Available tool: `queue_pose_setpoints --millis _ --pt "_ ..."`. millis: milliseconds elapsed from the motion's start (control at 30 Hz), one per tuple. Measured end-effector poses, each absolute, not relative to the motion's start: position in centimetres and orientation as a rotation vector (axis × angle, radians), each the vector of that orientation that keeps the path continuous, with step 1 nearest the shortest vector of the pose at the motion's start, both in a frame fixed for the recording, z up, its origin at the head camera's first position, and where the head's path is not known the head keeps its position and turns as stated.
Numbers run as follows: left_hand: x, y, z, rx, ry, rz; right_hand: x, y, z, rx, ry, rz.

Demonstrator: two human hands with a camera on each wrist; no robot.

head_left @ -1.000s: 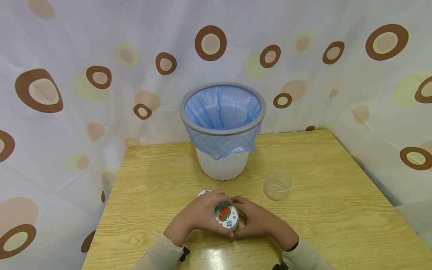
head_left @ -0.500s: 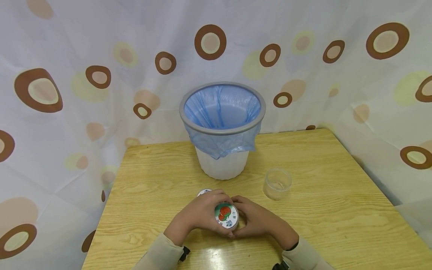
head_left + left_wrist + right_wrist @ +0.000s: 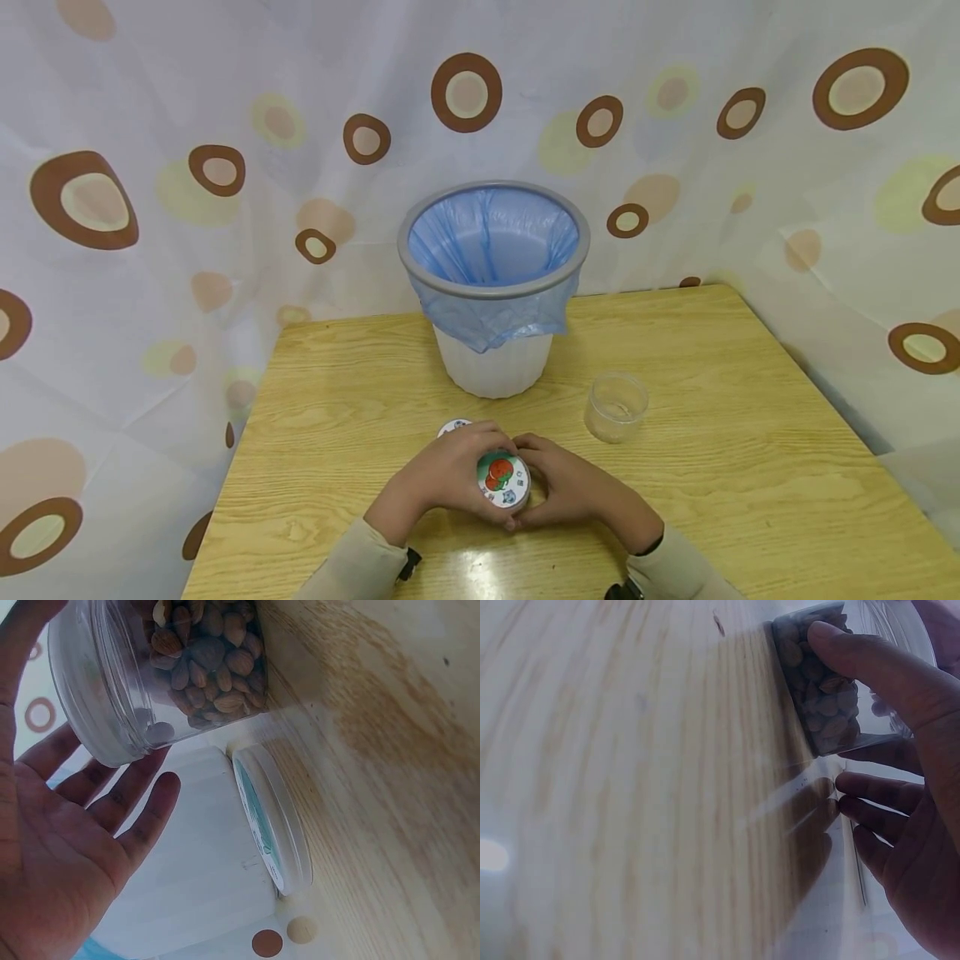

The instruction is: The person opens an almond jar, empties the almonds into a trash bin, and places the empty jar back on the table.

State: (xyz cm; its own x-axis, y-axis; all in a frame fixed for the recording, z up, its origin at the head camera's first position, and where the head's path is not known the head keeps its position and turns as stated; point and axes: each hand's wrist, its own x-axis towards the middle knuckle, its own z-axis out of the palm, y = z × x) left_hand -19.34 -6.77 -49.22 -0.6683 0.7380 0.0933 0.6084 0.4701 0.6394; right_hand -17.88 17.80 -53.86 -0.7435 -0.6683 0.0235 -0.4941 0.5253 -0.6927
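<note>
A clear plastic jar of brown nuts that look like almonds stands upright on the table. Its white-and-green lid carries a picture of red tomatoes. My left hand curls round the lid's left side, thumb at the front. From the other side my right hand grips the jar's body, the thumb pressed on its wall. Both hands' fingertips meet at front and back. Another lid, of similar look, lies flat on the table just beyond my left hand, mostly hidden in the head view.
Further right stands a clear jar with no lid on it. A white waste bin lined with a blue bag stands at the back middle of the wooden table. Patterned curtain closes off the back and sides.
</note>
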Motion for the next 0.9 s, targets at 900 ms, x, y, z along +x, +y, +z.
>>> queue_pose_setpoints --millis 900 --pt "-19.55 -6.45 -49.51 1.161 2.492 0.98 -17.89 17.95 -54.0 -0.987 2.513 -1.052"
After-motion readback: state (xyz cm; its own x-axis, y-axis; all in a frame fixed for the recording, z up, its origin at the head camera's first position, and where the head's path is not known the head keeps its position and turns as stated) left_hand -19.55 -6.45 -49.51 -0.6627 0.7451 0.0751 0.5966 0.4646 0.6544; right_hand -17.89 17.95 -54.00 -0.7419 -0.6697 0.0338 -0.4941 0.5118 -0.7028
